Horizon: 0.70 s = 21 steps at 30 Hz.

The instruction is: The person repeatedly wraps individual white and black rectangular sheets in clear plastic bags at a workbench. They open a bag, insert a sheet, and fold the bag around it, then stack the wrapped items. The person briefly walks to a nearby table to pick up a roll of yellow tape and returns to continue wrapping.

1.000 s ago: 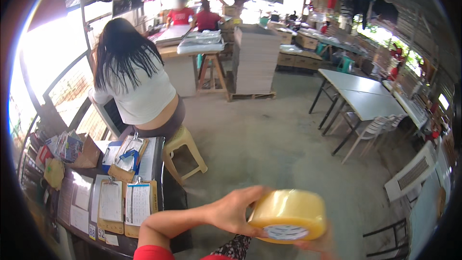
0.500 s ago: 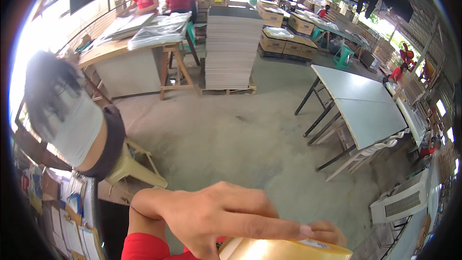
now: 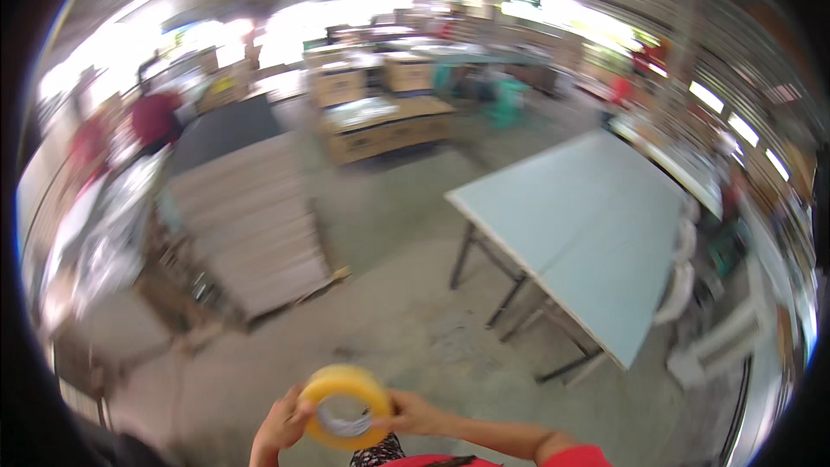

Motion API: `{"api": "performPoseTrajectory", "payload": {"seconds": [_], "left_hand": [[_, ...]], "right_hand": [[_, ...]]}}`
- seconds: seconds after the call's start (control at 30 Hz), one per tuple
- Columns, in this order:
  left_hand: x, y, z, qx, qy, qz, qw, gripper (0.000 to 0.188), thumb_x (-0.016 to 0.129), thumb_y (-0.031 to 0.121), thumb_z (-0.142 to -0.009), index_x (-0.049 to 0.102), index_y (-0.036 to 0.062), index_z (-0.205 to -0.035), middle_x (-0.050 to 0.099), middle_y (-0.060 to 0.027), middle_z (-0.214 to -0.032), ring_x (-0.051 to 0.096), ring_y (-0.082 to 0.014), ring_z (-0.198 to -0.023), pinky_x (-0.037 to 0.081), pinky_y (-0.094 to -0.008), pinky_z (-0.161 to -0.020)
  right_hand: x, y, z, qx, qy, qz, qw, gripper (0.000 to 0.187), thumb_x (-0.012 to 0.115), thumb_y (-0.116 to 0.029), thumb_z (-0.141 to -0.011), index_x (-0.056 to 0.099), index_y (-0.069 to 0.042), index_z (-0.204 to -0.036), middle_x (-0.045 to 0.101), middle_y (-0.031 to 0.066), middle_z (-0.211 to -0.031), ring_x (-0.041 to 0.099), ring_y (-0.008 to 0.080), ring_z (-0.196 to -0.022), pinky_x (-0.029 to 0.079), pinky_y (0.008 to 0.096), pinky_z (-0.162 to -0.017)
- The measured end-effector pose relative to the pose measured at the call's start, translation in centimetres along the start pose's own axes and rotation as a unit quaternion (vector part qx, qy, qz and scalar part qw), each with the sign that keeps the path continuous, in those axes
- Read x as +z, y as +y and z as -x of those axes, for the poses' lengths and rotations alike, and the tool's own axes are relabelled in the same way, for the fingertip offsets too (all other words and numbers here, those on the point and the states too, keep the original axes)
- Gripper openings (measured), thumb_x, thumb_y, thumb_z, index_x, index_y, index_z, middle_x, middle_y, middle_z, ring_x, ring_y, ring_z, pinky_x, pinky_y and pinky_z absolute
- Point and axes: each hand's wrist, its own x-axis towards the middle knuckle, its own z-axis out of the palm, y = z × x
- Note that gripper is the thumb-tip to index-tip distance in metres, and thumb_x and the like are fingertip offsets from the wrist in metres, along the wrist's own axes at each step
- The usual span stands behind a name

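A thick roll of clear yellow packing tape is held at the lower edge, low in front of my body. Its open core faces up toward me, with a pale inner ring. My left hand grips its left side, fingers curled over the rim. On the opposite side my right hand holds the roll, fingertips reaching to the core. Below the roll a bit of dark patterned cloth shows.
A pale blue-topped table stands to the right, white plastic chairs beyond it. A tall stack of board sheets is on the left, brown cartons farther back. Blurred people in red are at the far left.
The view has swung to the right and forward, so the table and stack appear closer. The tape roll is now fully seen, with both hands on it. The nearby person at left has left view.
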Motion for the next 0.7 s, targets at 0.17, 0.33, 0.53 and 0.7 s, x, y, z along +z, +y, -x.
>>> {"api": "performPoseTrajectory", "payload": {"seconds": [0.17,0.33,0.53,0.7], "left_hand": [[-2.7,-5.9,-19.8,-0.179,0.197,0.402,0.876,0.062,0.033,0.052,-0.087,0.057,-0.0032,-0.098,0.058,-0.0151,-0.096,0.054,-0.0218,-0.09,0.043,-0.0359,-0.079],[-3.0,-0.9,-46.4,-0.048,-0.007,-0.086,0.995,0.054,0.029,0.041,-0.089,0.055,-0.0048,-0.076,0.055,-0.0159,-0.065,0.051,-0.0208,-0.063,0.041,-0.0377,-0.062],[-5.9,-4.5,-70.4,-0.079,-0.067,0.067,0.992,0.046,0.033,0.041,-0.09,0.054,0.0001,-0.09,0.054,-0.0087,-0.077,0.05,-0.0163,-0.07,0.042,-0.0289,-0.064],[-12.9,-2.1,-90.3,-0.018,-0.004,-0.004,1.0,0.065,0.031,0.055,-0.087,0.058,-0.0041,-0.094,0.059,-0.0102,-0.083,0.053,-0.0198,-0.077,0.044,-0.0324,-0.072]], "right_hand": [[-7.3,-12.0,-13.3,-0.213,0.05,-0.158,0.963,0.045,0.069,-0.025,-0.066,0.055,-0.001,-0.101,0.06,0.0136,-0.095,0.058,0.0213,-0.085,0.047,0.0336,-0.074],[-25.4,-12.5,-23.4,0.042,0.092,0.099,0.99,0.059,0.067,-0.04,-0.07,0.048,0.0,-0.109,0.059,0.0118,-0.097,0.057,0.0204,-0.086,0.045,0.0311,-0.076],[-42.8,-15.3,-40.3,0.131,0.058,0.183,0.973,0.052,0.066,-0.035,-0.07,0.051,0.002,-0.103,0.062,0.0136,-0.087,0.059,0.0238,-0.082,0.046,0.0307,-0.072],[-55.0,-22.7,-54.3,0.052,0.101,0.107,0.988,0.058,0.066,-0.038,-0.065,0.049,0.002,-0.104,0.059,0.0154,-0.09,0.058,0.0235,-0.085,0.044,0.0321,-0.074]]}}
